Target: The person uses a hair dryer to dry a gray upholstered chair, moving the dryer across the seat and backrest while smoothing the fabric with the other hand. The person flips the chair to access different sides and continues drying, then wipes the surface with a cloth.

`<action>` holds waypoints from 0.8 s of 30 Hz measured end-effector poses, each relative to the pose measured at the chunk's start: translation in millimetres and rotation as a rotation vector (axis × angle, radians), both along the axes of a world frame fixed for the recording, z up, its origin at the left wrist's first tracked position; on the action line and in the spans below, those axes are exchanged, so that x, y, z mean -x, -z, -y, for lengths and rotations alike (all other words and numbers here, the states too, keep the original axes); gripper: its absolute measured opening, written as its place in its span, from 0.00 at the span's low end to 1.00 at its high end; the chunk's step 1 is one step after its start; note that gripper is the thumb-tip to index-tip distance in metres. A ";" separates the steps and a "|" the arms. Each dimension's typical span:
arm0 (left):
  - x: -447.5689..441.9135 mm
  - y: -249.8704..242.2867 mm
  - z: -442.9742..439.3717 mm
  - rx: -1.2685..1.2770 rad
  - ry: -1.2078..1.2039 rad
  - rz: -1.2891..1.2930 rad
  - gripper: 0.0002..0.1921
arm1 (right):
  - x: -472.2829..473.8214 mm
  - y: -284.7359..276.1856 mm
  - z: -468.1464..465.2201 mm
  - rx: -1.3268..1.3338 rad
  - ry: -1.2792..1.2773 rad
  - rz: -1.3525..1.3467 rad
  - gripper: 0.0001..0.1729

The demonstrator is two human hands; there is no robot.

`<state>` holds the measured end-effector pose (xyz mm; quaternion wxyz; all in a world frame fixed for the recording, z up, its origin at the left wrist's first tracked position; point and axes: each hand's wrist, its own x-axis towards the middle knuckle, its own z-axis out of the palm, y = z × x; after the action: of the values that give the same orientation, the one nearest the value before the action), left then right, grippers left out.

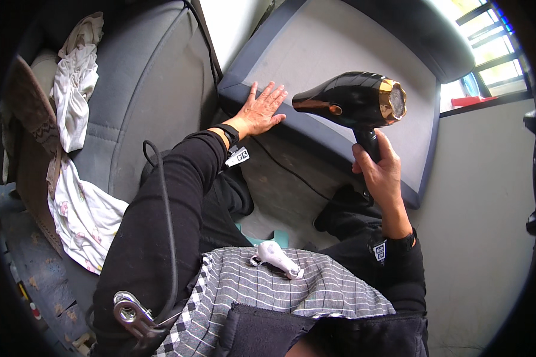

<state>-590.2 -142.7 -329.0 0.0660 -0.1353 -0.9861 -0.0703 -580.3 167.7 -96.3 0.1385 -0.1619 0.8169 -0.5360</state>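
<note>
My right hand (379, 169) is closed around the handle of a black hair dryer (355, 99) with gold-coloured trim, whose nozzle points left. My left hand (263, 110) lies palm down with spread fingers on the dark edge of a grey sofa seat (335, 49), just left of the nozzle. A dark cord (290, 170) hangs below the seat. On the striped, checked-edged apron (245, 285) over my lap rests a small whitish object (275, 259) that I cannot identify.
A grey sofa (156, 80) stands at the left, with white cloths (78, 85) over its brown cover. A metal clamp (134, 312) with a dark cable is near my left sleeve. At the right are a pale wall (478, 178), a barred window (496, 44) and a red object (469, 101).
</note>
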 end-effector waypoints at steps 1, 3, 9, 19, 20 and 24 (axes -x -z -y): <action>4.5 -0.8 6.2 0.036 -0.017 0.007 0.35 | -0.6 -0.9 -0.9 -0.002 -0.007 0.015 0.23; 15.4 -1.7 19.5 0.018 0.001 -0.003 0.34 | -2.5 -2.5 -3.4 -0.006 -0.025 0.007 0.22; 48.4 5.1 38.1 -0.087 -0.763 0.061 0.34 | -4.7 -1.7 -12.5 -0.027 -0.016 -0.002 0.21; 27.7 -2.1 -35.0 0.179 -0.270 0.025 0.35 | 7.3 2.9 9.6 0.133 0.155 0.042 0.22; 22.6 -1.3 -53.9 0.080 -0.158 0.042 0.36 | 10.9 3.8 13.4 0.134 0.158 0.026 0.22; 33.0 -5.6 -42.4 -0.087 0.042 0.106 0.37 | 22.8 7.6 16.1 0.117 0.157 -0.036 0.22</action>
<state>-623.3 -100.3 -323.4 0.0183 -0.1488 -0.9812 -0.1215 -603.1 151.6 -103.9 0.0716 -0.1145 0.7969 -0.5889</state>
